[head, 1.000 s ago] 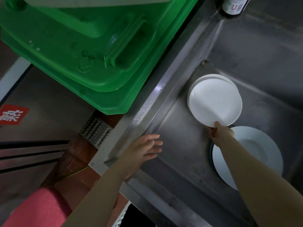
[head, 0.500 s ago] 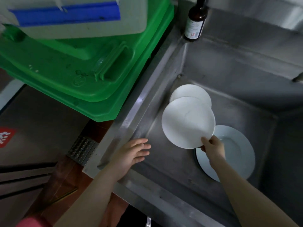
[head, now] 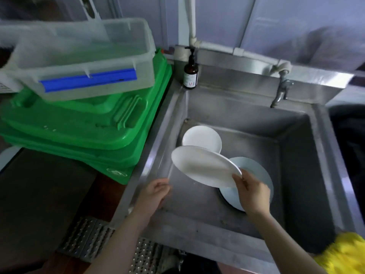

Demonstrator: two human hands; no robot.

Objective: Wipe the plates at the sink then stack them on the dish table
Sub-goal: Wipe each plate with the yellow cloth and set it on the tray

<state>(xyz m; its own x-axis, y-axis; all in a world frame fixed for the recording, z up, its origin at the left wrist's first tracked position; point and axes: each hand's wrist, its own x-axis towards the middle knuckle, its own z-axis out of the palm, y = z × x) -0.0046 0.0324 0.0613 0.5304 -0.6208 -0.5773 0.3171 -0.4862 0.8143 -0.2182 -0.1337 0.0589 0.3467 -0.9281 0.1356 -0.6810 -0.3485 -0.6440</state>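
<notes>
My right hand (head: pixel 251 191) pinches the near rim of a white plate (head: pixel 203 167) and holds it tilted above the steel sink (head: pixel 256 123). A second white plate (head: pixel 201 137) lies in the sink's back left corner. Under my right hand a larger plate with a wide rim (head: pixel 254 169) lies flat over the drain, partly hidden. Empty, with loosely curled fingers, my left hand (head: pixel 155 191) hovers by the sink's left wall, just left of the held plate.
A stack of green crates (head: pixel 83 131) with a clear plastic tub (head: pixel 85 56) on top stands left of the sink. A brown pump bottle (head: pixel 190 74) sits on the back left corner. The tap (head: pixel 280 91) hangs at the back right. Yellow cloth (head: pixel 343 254) shows at the lower right.
My right hand has lifted the top plate off the back-corner plate and drawn it toward me, tilting it. The view has swung upward. My left hand stays by the sink's left wall.
</notes>
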